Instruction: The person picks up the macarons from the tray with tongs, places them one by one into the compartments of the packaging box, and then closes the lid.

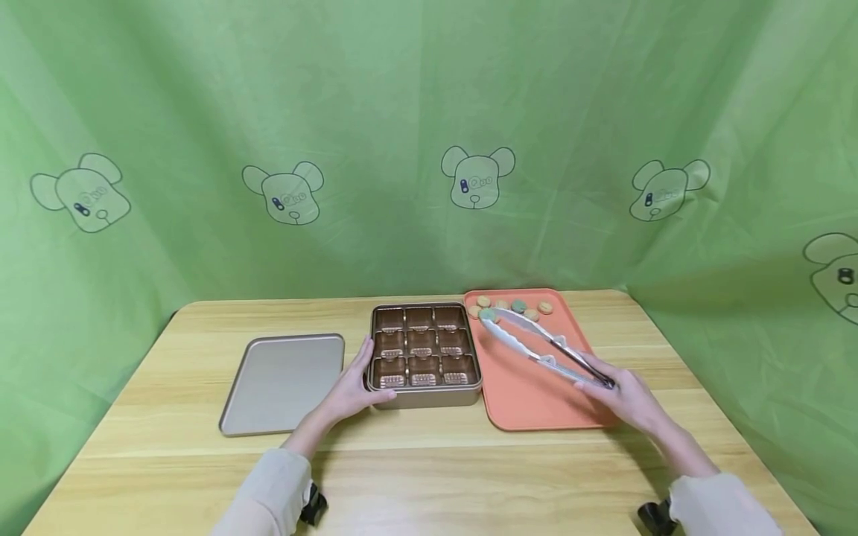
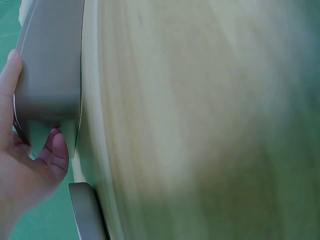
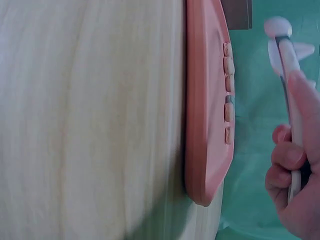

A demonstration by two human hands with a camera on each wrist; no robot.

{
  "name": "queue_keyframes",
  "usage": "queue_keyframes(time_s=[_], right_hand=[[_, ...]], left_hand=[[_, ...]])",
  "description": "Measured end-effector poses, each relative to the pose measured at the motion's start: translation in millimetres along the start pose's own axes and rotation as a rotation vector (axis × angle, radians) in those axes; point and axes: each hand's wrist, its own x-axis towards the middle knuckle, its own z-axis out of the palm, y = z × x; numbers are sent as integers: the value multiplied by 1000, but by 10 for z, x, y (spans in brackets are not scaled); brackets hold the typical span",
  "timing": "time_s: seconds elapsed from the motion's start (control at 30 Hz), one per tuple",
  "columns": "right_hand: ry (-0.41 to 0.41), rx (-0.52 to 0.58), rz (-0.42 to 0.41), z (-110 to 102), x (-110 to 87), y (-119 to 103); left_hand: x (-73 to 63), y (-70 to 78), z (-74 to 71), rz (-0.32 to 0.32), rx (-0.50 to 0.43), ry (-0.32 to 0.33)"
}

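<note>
- Right hand (image 1: 626, 394): the fingers curl round the metal tongs (image 1: 512, 341), whose arms converge toward a green macaron (image 1: 488, 315); the macaron appears to sit between the tips, over the far left corner of the coral tray (image 1: 529, 406), though how firmly it is pinched cannot be told.
- Left hand (image 1: 348, 391): thumb and fingers, set wide apart, hold the near left corner of the brown box (image 1: 429, 398); its nine-compartment insert (image 1: 421, 344) faces upward.
- Surroundings: the other macarons (image 1: 545, 307) lie along the tray's far edge; a flat lid (image 1: 284, 383) lies left of the box on the wooden tabletop (image 1: 429, 476).
- Likely faults: too hard a squeeze could crack the shell; too light a one could let the macaron slip; a low sweep could knock its neighbours or catch the box rim; a slack left hand could let the box slide.
</note>
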Motion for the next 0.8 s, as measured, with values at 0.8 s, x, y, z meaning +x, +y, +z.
queue_keyframes(time_s=[0.8], right_hand=[[-246,173,-173,-46,9,-50]], left_hand=[[-16,27,-13,-5,-14,-11]])
